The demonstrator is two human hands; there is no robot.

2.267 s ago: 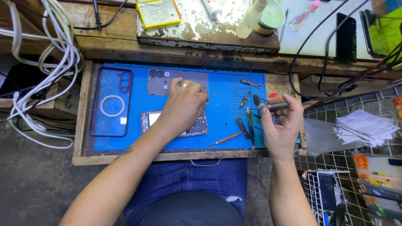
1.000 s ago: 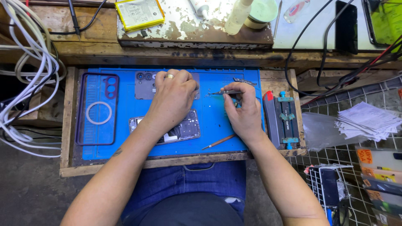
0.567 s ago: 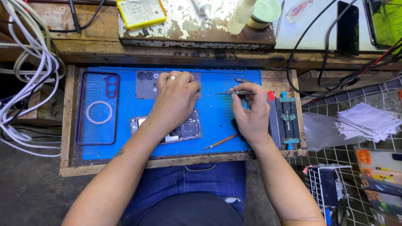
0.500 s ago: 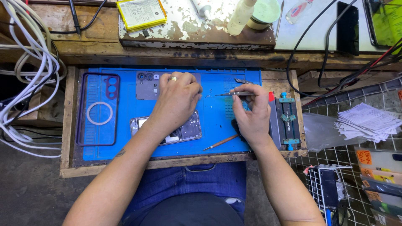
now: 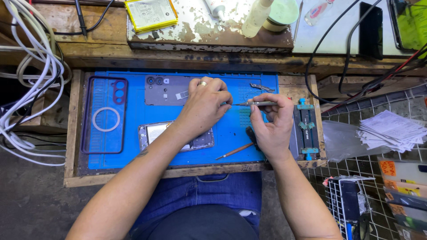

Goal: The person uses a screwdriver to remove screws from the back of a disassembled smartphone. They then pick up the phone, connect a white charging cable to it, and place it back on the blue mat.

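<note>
Pinching tweezers (image 5: 260, 103) in right hand (image 5: 271, 126), tip meeting curled left hand (image 5: 204, 106) fingertips, contents unclear, mid-frame over blue mat (image 5: 133, 111); keeping wrists braced, grip light.

Both arms are showing bare to the elbow, no sleeves or gloves. Left hand (image 5: 203, 106) is wearing a gold-coloured ring on one finger; a small dark mark is showing on the left forearm. Right hand (image 5: 271, 124) is wearing nothing. Blue jeans are covering the lap, dark top above them.
</note>
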